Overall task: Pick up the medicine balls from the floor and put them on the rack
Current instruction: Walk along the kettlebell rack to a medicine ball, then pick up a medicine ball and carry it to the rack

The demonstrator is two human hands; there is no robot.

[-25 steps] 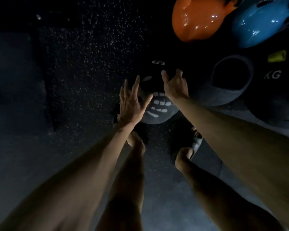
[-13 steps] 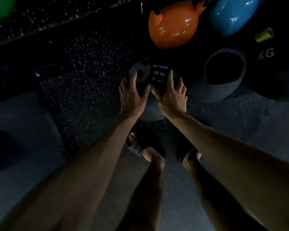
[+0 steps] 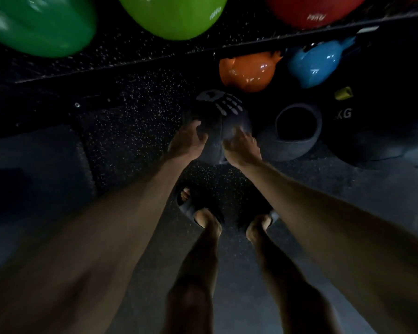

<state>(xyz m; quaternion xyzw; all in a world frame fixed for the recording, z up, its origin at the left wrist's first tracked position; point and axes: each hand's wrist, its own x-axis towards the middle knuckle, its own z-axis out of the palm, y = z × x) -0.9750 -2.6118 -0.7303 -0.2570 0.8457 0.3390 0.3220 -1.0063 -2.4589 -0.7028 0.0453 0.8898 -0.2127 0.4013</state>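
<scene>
A dark medicine ball (image 3: 219,112) with white hand-print markings sits between my hands, just in front of my feet. My left hand (image 3: 187,141) grips its left side, fingers curled over the surface. My right hand (image 3: 241,147) holds the right side the same way. Whether the ball is off the floor is not visible in the dark. The black rack shelf (image 3: 155,59) runs across the top, carrying two green balls (image 3: 174,15) and a red ball (image 3: 316,9).
Under the shelf stand an orange kettlebell (image 3: 247,72) and a blue kettlebell (image 3: 314,62). A dark grey kettlebell (image 3: 295,133) lies just right of my right hand, beside a black weight marked KG (image 3: 372,121). My feet in slides (image 3: 198,208) stand on speckled rubber flooring.
My hands have closed from open, spread fingers onto the two sides of the ball. The view has tilted up, bringing the rack shelf with the green and red balls into sight.
</scene>
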